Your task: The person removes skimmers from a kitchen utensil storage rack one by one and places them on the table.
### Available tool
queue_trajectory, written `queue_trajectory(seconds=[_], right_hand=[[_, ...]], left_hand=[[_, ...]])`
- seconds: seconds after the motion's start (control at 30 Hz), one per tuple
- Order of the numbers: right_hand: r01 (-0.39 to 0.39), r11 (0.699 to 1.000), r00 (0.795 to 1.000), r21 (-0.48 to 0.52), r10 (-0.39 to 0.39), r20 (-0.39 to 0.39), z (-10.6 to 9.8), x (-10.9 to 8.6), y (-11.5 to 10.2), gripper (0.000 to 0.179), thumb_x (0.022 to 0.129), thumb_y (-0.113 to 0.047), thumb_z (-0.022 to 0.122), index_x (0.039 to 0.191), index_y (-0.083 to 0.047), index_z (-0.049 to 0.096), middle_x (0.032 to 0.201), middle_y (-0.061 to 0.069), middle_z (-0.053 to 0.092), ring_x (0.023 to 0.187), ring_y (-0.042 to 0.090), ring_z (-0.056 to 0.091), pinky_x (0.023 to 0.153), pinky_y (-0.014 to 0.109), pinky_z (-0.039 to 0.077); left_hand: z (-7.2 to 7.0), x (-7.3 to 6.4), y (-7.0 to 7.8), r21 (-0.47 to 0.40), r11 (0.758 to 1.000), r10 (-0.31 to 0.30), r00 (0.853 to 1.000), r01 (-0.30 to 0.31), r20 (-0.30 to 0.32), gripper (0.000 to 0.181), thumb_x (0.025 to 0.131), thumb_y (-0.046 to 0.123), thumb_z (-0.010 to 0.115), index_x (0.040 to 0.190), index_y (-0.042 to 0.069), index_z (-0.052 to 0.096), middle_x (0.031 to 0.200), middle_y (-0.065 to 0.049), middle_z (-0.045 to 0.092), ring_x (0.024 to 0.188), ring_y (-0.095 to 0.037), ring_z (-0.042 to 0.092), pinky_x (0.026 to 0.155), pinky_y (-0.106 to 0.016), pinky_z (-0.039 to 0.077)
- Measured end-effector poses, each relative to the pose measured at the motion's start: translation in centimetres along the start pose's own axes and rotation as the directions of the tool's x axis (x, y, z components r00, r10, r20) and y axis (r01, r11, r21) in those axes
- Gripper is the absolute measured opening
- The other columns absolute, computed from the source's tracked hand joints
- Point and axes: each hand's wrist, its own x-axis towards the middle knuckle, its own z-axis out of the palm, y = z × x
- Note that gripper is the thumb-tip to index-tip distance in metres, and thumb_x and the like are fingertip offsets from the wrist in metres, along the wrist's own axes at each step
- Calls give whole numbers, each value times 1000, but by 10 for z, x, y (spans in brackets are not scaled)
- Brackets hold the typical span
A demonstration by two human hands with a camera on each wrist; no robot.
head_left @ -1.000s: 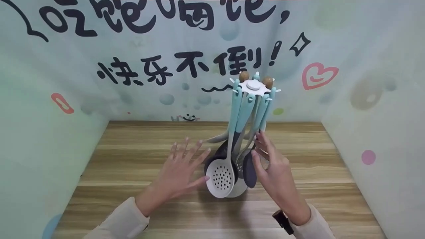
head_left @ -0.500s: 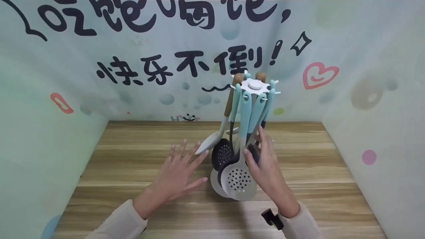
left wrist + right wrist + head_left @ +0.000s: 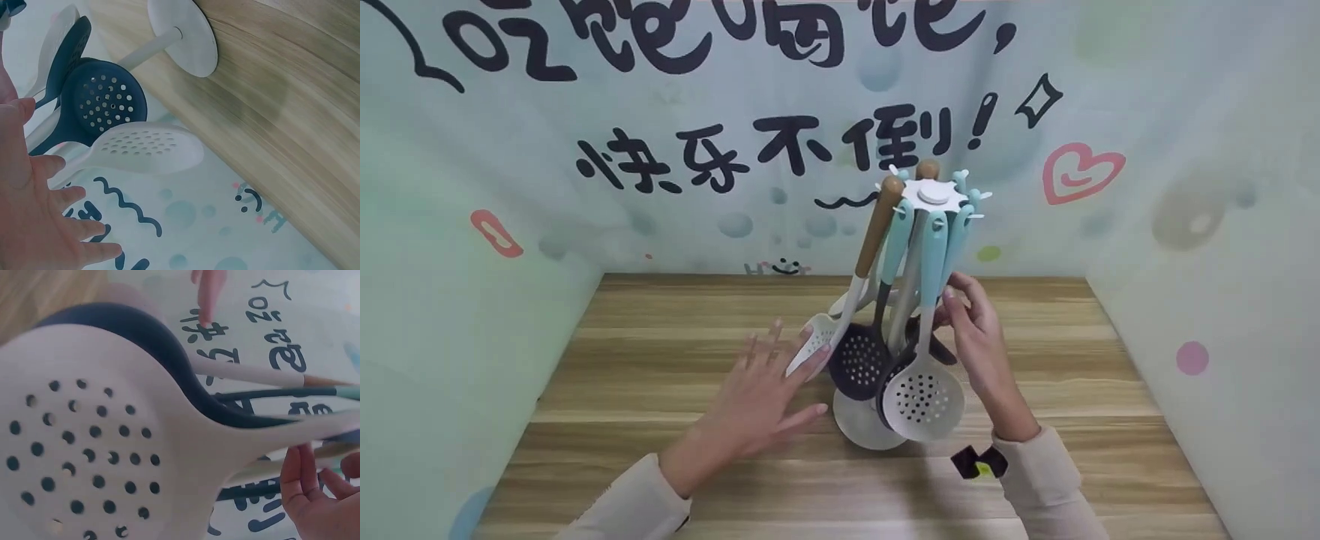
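Note:
A rotating utensil stand [image 3: 934, 193] with a white top and round base [image 3: 864, 425] carries several hanging kitchen utensils. A white skimmer [image 3: 923, 403] with a turquoise handle faces front, and a dark skimmer [image 3: 856, 362] hangs to its left. Further left is a brown-handled white slotted utensil [image 3: 147, 147]. My left hand [image 3: 765, 390], fingers spread, is beside it in the head view; contact is unclear. At the right of the stand, my right hand [image 3: 984, 337] has its fingers loosely bent among the handles. In the right wrist view, the skimmer's handle partly hides their tips.
The stand is on a wooden table [image 3: 660, 315]. Behind and at both sides rise pale printed sheets [image 3: 1185, 262] with large dark characters on the back one. A black device [image 3: 979, 462] sits at the right wrist.
The stand has turned: its front utensils have shifted right, and the brown handle has come round at the left. My right hand has moved along the handles; my left hand has barely moved.

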Motion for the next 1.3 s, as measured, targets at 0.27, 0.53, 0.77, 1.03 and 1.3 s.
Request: queue_trajectory(seconds=[0.27,0.53,0.77,1.03,1.3], right_hand=[[2,988,997,-157,-13,-69,-1,12,-2,29,91,-4,56,119,1,55,101,9,60,70,11,58,68,21,51],[134,869,973,-476,-207,-105,2,21,-6,17,86,-7,63,101,1,62,82,12,64,66,14,56,59,15,43],[282,760,936,-586,-352,-7,0,14,-15,17,82,-4,65,96,4,61,80,13,67,68,21,64,65,30,53],[336,691,911,-640,-411,35,-1,7,-24,13,82,-5,65,90,4,60,73,12,68,62,20,65,57,31,52],[313,755,941,-576,-330,78,-4,3,-26,14,88,-4,58,97,6,53,86,18,69,74,25,68,66,33,55]], left_hand=[[-1,-1,1,-16,1000,-17,1000,17,19,66,90,60,41,146,29,27,155,-5,17,140,-43,12,111,-57,12],[0,-3,1,-13,1000,-21,999,21,26,67,90,60,42,147,28,26,155,-5,17,140,-43,13,111,-57,12],[-1,-2,1,12,1000,-8,1000,8,14,67,90,59,43,146,27,28,155,-6,20,139,-44,16,110,-59,16],[-2,-2,1,35,999,-1,1000,1,22,66,90,59,42,146,25,29,154,-7,22,138,-44,18,109,-59,19],[0,-5,-1,11,1000,1,1000,-1,6,67,90,57,45,146,25,29,154,-8,20,139,-44,17,109,-59,17]])
